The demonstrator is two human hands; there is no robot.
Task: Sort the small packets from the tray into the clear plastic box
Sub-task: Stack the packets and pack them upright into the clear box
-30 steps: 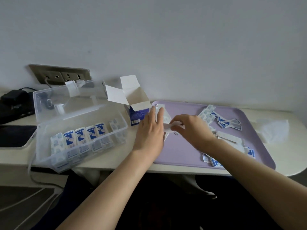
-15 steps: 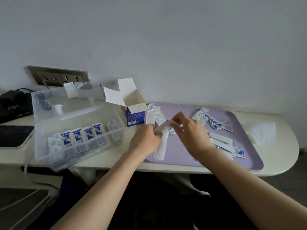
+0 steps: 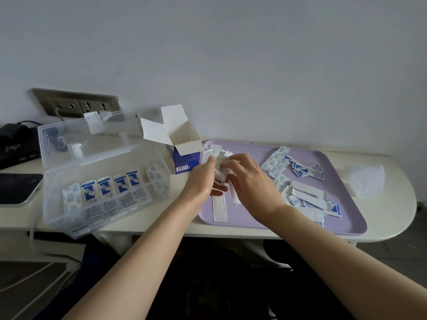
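Observation:
A lilac tray (image 3: 342, 218) lies on the white table with small blue-and-white packets (image 3: 300, 168) and long white strips (image 3: 307, 192) scattered over its right half. At its left end my left hand (image 3: 199, 181) and my right hand (image 3: 250, 181) meet and both hold a bunch of white packets (image 3: 219, 166) just above the tray. A long white strip (image 3: 219, 207) lies on the tray below my hands. The clear plastic box (image 3: 57, 204) stands open to the left, with a row of packets (image 3: 108, 190) upright inside.
An opened blue-and-white carton (image 3: 186, 158) stands between the box and the tray. A white tissue pile (image 3: 364, 179) sits right of the tray. A phone (image 3: 16, 188), a black device (image 3: 16, 144) and wall sockets (image 3: 78, 105) are at the left.
My hands have drawn closer together and gathered the white packets into a bunch near the tray's left end. One long strip now lies flat on the tray below them.

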